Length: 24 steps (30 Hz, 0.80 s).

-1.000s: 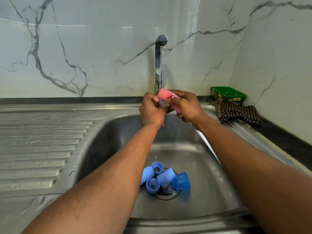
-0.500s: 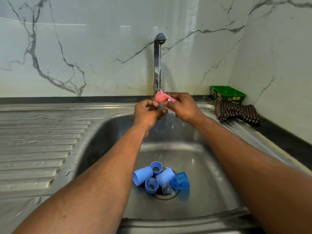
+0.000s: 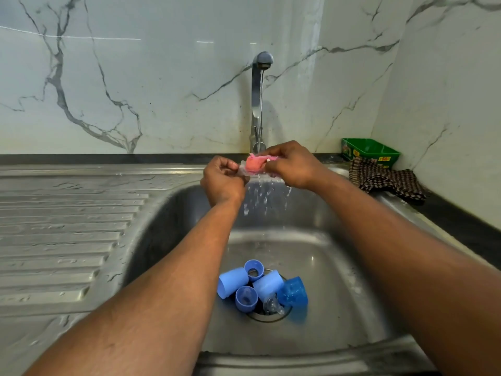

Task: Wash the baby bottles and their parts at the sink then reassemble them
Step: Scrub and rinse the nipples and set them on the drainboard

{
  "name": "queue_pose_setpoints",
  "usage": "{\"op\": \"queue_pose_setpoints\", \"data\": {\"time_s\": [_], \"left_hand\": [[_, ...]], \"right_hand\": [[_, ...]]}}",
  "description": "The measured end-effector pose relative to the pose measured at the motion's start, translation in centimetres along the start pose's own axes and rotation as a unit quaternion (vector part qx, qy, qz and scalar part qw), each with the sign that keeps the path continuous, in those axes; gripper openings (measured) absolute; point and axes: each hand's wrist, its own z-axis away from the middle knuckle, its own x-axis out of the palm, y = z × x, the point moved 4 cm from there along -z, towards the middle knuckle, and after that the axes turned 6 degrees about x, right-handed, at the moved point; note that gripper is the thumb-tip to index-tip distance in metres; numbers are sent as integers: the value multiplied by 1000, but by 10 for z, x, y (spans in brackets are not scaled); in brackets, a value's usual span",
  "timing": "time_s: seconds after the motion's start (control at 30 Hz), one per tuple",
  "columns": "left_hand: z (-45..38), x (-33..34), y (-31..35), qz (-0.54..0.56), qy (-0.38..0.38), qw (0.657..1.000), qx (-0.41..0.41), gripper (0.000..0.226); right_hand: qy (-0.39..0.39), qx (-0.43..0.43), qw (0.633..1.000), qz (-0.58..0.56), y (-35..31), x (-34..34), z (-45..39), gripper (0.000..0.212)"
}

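Since half a second ago both hands have drawn slightly apart under the tap [image 3: 260,85], and the pink scrubber [image 3: 254,164] now shows plainly between them instead of being half hidden behind the knuckles; the parts in the basin have not shifted.

From the head view, the only one, the left hand [image 3: 222,183] has its fingers curled in, pinching a small clear piece [image 3: 242,171] that looks like a teat or valve, though it is too pale to name for sure. The right hand [image 3: 290,166] has its fingers clamped on the pink scrubber, pressing it against that piece. A thin stream of water falls onto them and splashes off below. Down in the sink [image 3: 339,267], well apart from the hands, the other parts lie around the drain [image 3: 268,313]: two pale blue caps [image 3: 233,284] on their sides, two blue collar rings [image 3: 246,298], a darker translucent blue cap [image 3: 292,291] and a clear teat [image 3: 271,305] resting right over the drain. A green tub [image 3: 370,153] and a checked cloth [image 3: 385,180] sit on the worktop to the right.

Washing seems to be at an early stage, with most parts still waiting. The main risk is the wet clear piece slipping from the pinch and dropping into the basin; the teat over the drain could also be dragged into the opening by the runoff.
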Motion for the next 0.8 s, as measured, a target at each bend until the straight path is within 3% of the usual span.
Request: {"op": "queue_pose_setpoints", "data": {"time_s": [0.23, 0.43, 0.6, 0.8], "left_hand": [[7, 14, 0, 60, -52, 997, -14, 36], [5, 7, -2, 33, -2, 999, -16, 40], [16, 18, 11, 53, -79, 995, 16, 35], [13, 13, 6, 78, -45, 995, -29, 31]], "right_hand": [[84, -32, 994, 57, 8, 0, 0, 34], [29, 3, 988, 149, 8, -4, -2, 28], [156, -46, 983, 84, -3, -8, 6, 26], [34, 5, 993, 116, 0, -5, -1, 27]]}}
